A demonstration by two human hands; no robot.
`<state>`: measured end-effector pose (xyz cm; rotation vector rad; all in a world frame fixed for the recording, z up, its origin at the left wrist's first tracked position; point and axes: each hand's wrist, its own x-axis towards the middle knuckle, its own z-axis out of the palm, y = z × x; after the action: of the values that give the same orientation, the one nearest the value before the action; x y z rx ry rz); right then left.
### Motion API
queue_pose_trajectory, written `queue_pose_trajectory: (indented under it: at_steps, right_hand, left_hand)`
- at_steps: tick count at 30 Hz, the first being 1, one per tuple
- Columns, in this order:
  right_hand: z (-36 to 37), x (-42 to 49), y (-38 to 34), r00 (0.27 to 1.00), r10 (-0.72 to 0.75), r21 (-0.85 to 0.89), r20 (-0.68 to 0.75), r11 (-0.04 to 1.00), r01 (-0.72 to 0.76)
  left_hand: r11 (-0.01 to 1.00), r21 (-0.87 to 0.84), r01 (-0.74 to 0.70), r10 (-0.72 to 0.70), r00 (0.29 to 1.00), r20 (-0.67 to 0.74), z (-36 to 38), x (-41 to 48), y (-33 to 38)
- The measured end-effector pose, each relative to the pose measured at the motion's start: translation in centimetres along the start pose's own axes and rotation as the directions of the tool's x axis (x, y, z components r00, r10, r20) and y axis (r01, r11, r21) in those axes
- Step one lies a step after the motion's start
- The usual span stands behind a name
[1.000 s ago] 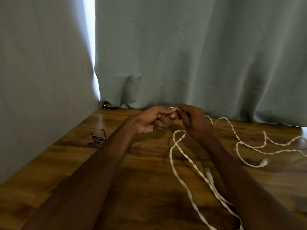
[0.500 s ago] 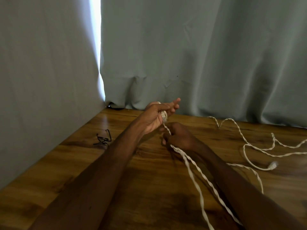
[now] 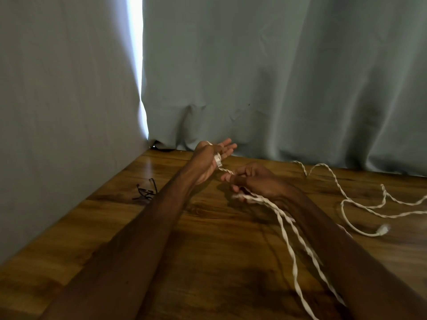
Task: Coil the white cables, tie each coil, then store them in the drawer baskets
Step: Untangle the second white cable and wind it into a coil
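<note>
coiling looks barely started: the twisted white cable (image 3: 265,200) crosses the left hand (image 3: 208,162), fingers straight, and the right hand (image 3: 256,183) is curled round it just beside. most of it lies loose on the wooden table (image 3: 208,262). tying and storing are still to do.

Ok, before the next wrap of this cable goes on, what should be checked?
1. Left hand fingers straight, white cable looped over it: ok.
2. Plug pinned at the left palm: cannot tell.
3. Right hand grips the cable: ok.
4. Loose cable on the table free of knots: cannot tell.
5. Black ties beside the left forearm, reachable: ok.
6. Drawer baskets in view: not ok.
</note>
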<state>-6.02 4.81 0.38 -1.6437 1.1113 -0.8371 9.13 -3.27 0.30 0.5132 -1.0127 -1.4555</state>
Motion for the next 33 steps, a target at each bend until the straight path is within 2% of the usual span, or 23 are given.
queue_pose_trajectory:
  at_steps: [2, 6, 9, 12, 15, 18, 20, 22, 25, 27, 30, 33]
  right_hand:
    - [0.3, -0.4, -0.4, 0.997, 0.021, -0.055, 0.069, 0.998, -0.017]
    - [0.2, -1.1, -1.4, 0.984, 0.024, -0.032, 0.178, 0.999, -0.019]
    - [-0.6, -1.6, -2.3, 0.989, -0.037, 0.033, 0.144, 0.999, 0.032]
    - [-1.3, -2.0, -2.9, 0.997, -0.067, 0.101, 0.039, 0.993, 0.062]
    - [-2.4, -1.7, -2.7, 0.993, -0.041, 0.085, -0.108, 0.995, 0.05]
    - [-3.4, -1.5, -2.5, 0.964, -0.072, 0.018, -0.257, 0.997, 0.079]
    - [-4.3, -1.6, -2.3, 0.932, -0.151, -0.109, -0.33, 0.987, 0.121]
    - [-5.1, -1.5, -1.4, 0.891, -0.23, -0.243, -0.391, 0.96, 0.141]
    - [-5.6, -1.1, -0.2, 0.848, -0.276, -0.309, -0.453, 0.941, 0.141]
    - [-5.5, -0.9, -0.2, 0.856, -0.229, -0.23, -0.464, 0.964, 0.134]
    - [-5.6, -1.0, -0.7, 0.904, -0.016, 0.049, -0.428, 0.998, 0.041]
    - [-6.0, -0.8, -0.6, 0.924, 0.086, 0.076, -0.372, 0.995, -0.062]
  left_hand:
    - [0.988, 0.149, -0.035, 0.042, 0.998, -0.039, 0.1, 0.3, -0.7]
    - [0.915, 0.399, -0.061, 0.084, 0.996, -0.041, -0.4, 0.6, -1.6]
    - [0.814, 0.58, -0.041, 0.086, 0.995, -0.05, -1.5, 0.3, -1.5]
    - [0.711, 0.703, 0.0, 0.067, 0.995, -0.068, -2.1, 0.3, -1.6]
    - [0.735, 0.676, -0.052, -0.017, 0.995, 0.095, -1.5, -0.3, -1.5]
    - [0.783, 0.621, 0.034, -0.188, 0.965, 0.184, -0.2, -1.2, -1.0]
    - [0.758, 0.65, 0.06, -0.267, 0.937, 0.224, 0.1, -1.5, -0.7]
    - [0.719, 0.694, 0.022, -0.286, 0.921, 0.266, 0.4, -1.8, -0.3]
    - [0.696, 0.718, -0.004, -0.299, 0.907, 0.295, 0.7, -1.9, 0.0]
    - [0.702, 0.712, 0.008, -0.311, 0.903, 0.297, 1.0, -2.0, 0.0]
    - [0.743, 0.669, 0.013, -0.27, 0.92, 0.282, 0.7, -1.9, 0.1]
    - [0.784, 0.62, -0.011, -0.206, 0.938, 0.278, 0.4, -1.8, 0.5]
